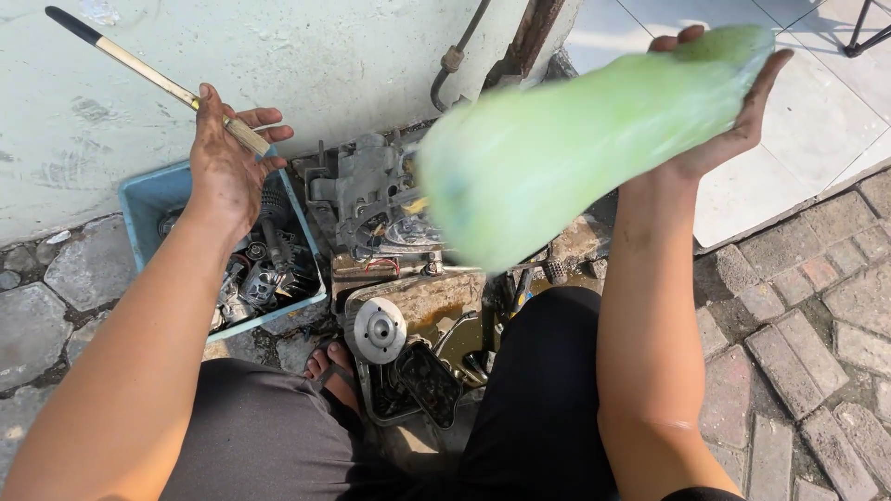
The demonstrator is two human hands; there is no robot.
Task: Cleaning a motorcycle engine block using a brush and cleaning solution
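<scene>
From the head camera, the ground is paved with grey and reddish bricks [817, 325], worn and uneven, with larger grey stones [37, 325] on the left. A pale green-white wall [306, 65] rises at the top, stained and scuffed, with a rusty pipe [455, 56] and a rusted metal strip running down it. At the upper right lies a floor of pale tiles [817, 121] in bright sun, set a step above the bricks.

The person squats, dark trousers [278, 436] over both knees and a sandalled foot [334, 376] between them. In front of the knees sits a greasy engine [371, 195] in a dirty tray [418, 306] with brown liquid pooled in it; a round silver part [379, 329] lies at its near edge. Just left of the engine, against the wall, a blue bin [153, 199] holds dark metal parts.

The left hand [227, 158], smeared with grime, is raised over the bin, its fingers curled around a brush [148, 74] whose handle slants up to the left, dark at the tip. The right hand [724, 102] is lifted above the engine, fingers pressed flat and wrapped round the base of a green bottle [566, 139]. The bottle is tilted, its near end pointing down towards the engine, and is blurred.
</scene>
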